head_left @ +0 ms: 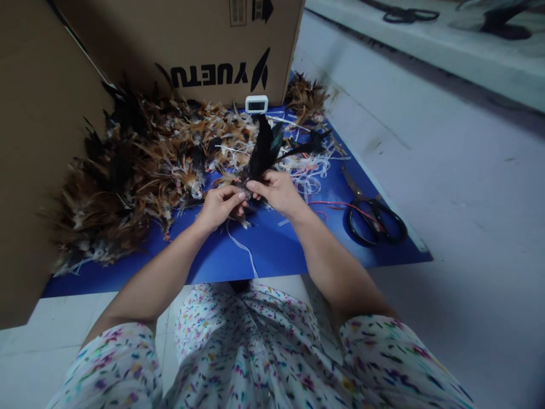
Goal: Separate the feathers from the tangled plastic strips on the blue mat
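Between my hands, above the blue tabletop (pixel 281 250), stands a bunch of dark feathers (pixel 264 147) with a greenish sheen. My right hand (pixel 275 192) pinches its base between thumb and fingers. Close beside it on the left, my left hand (pixel 223 205) is closed in a pinch at the same base; whether it grips the quills or a thin tie there, I cannot make out. A pale translucent strip (pixel 243 247) trails from below my hands to the table's front edge. Brown feather bunches (pixel 170 165) lie heaped behind and left of my hands.
Black-handled scissors (pixel 374 221) lie at the right with a red string (pixel 344 204) across them. Loose clear strips (pixel 310 179) tangle behind my right hand. A small white digital display (pixel 256 104) stands before a large cardboard box (pixel 204 34). A wall (pixel 451 187) borders the right.
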A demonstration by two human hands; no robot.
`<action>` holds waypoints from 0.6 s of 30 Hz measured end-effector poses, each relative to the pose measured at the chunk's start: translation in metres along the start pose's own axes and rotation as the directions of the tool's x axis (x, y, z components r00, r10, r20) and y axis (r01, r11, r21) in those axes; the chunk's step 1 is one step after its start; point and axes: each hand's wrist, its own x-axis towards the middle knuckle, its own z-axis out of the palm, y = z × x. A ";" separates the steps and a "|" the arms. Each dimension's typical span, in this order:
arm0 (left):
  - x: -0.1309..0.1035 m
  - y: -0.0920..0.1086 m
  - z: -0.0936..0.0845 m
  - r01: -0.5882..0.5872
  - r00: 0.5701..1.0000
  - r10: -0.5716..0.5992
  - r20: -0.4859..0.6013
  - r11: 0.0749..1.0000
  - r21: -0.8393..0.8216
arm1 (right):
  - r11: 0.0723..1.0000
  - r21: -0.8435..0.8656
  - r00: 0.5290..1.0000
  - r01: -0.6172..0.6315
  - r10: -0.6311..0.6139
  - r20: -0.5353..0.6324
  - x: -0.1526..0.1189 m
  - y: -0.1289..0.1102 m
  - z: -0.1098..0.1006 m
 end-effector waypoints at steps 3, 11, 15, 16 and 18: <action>-0.001 0.003 -0.001 0.099 0.994 -0.093 0.061 0.990 -0.104 | 1.000 -0.010 1.000 0.005 -0.005 0.011 -0.001 -0.002 -0.001; -0.002 0.009 -0.002 0.198 0.963 -0.158 0.219 0.964 -0.177 | 1.000 0.004 0.997 0.011 -0.012 0.081 -0.003 -0.002 -0.002; -0.002 0.010 -0.002 0.178 0.968 -0.144 0.205 0.971 -0.162 | 1.000 0.024 0.997 0.002 -0.004 0.073 -0.002 -0.002 0.001; -0.001 0.010 -0.002 0.170 0.972 -0.138 0.189 0.972 -0.165 | 0.999 0.032 0.998 -0.001 -0.002 0.067 -0.002 -0.002 0.001; 0.001 0.010 -0.002 0.134 0.986 -0.111 0.126 0.973 -0.191 | 0.999 0.045 0.999 0.006 -0.008 0.048 0.000 -0.002 -0.001</action>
